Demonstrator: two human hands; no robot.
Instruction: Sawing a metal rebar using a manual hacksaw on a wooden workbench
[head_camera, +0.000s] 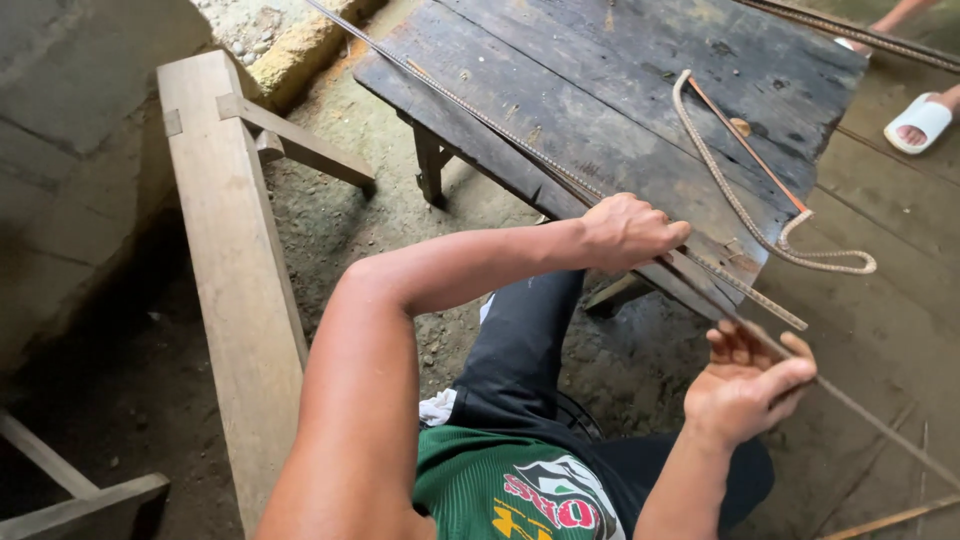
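My left hand (630, 230) is closed in a fist on long ribbed steel rods (480, 115) that lie diagonally along the near edge of a dark, worn wooden table (620, 90). The short rod's end (770, 305) sticks out past the table corner. My right hand (745, 385) is below that corner, palm up, fingers spread and slightly curled. A thinner rod (880, 425) runs past its fingertips toward the lower right. Whether the fingers grip it is unclear.
A bent, hooked piece of ribbed bar (745, 215) and a thin orange rod (745, 145) lie on the table. A pale wooden plank bench (230, 250) stands at the left beside a concrete wall (60, 150). Another person's foot in a white sandal (920, 120) is at the top right.
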